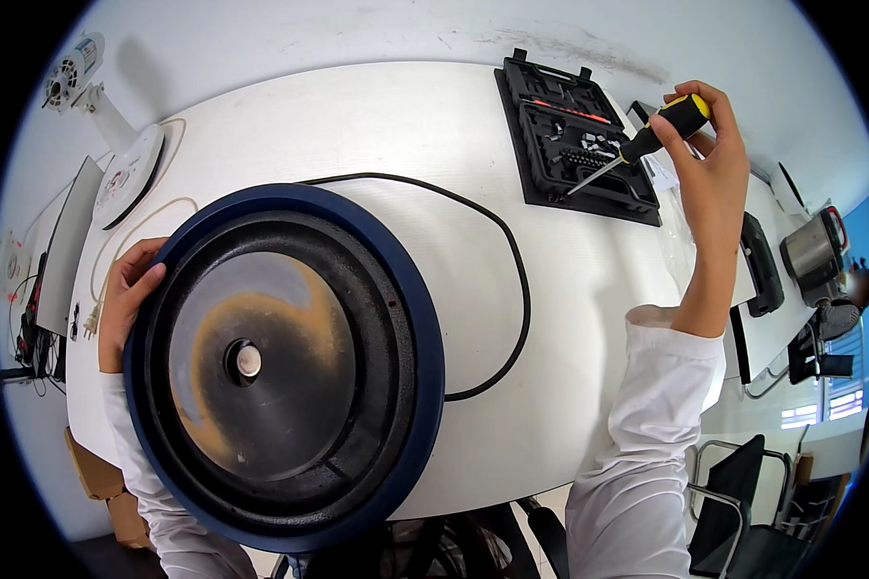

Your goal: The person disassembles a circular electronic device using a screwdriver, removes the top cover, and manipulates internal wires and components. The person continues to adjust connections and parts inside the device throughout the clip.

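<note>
Blue-rimmed appliance (285, 415) against left fingers (143, 285)

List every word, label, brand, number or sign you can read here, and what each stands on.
None can be read.
Fan base: small reddish print, too small to read.
Fan motor: small marks, too small to read.
Blue-rimmed round unit: no lettering visible on the side facing up.
Screwdriver in the right hand: no lettering discernible.
</note>
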A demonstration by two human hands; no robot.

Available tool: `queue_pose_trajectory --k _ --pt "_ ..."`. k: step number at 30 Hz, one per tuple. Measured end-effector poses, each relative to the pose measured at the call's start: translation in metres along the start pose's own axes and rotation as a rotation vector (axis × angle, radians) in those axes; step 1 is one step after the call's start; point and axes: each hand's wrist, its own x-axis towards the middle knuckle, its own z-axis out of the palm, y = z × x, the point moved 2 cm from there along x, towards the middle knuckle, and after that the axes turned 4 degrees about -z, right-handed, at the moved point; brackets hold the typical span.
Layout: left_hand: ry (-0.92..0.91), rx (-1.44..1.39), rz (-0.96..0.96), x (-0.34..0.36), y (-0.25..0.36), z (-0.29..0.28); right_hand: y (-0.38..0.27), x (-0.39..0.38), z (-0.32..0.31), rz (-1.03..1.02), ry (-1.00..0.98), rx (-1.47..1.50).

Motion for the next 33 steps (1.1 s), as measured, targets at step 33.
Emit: queue_pose_trajectory --k 33 --pt "0.074 0.125 0.101 0.001 0.011 0.007 -0.015 0.001 -0.079 -0.303 0.267 -0.193"
